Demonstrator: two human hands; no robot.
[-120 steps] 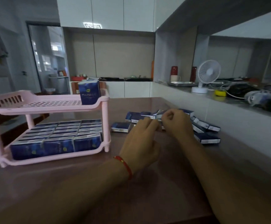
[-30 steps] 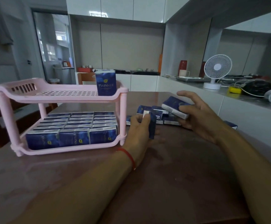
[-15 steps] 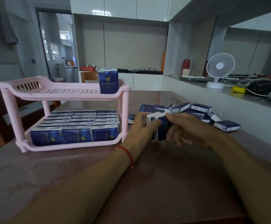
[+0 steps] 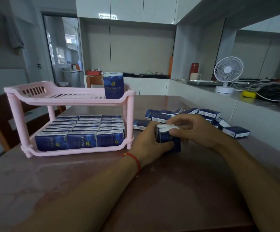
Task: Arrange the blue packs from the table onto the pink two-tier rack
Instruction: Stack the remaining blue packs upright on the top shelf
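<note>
Blue packs point(image 4: 168, 138), white-topped and upright, are gripped together by left hand point(image 4: 150, 142) and right hand point(image 4: 197, 129).

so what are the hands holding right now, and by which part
Both grip a small upright stack of blue packs: the left hand from its left side and bottom edge, the right hand over the top and right side.

Both forearms reach in from the near edge and meet just right of centre. The left hand point(image 4: 150, 141), a red cord at its wrist, curls its fingers round upright packs point(image 4: 169, 139) from the left. The right hand point(image 4: 196, 129) arches over them, fingers pinching their tops.
</note>
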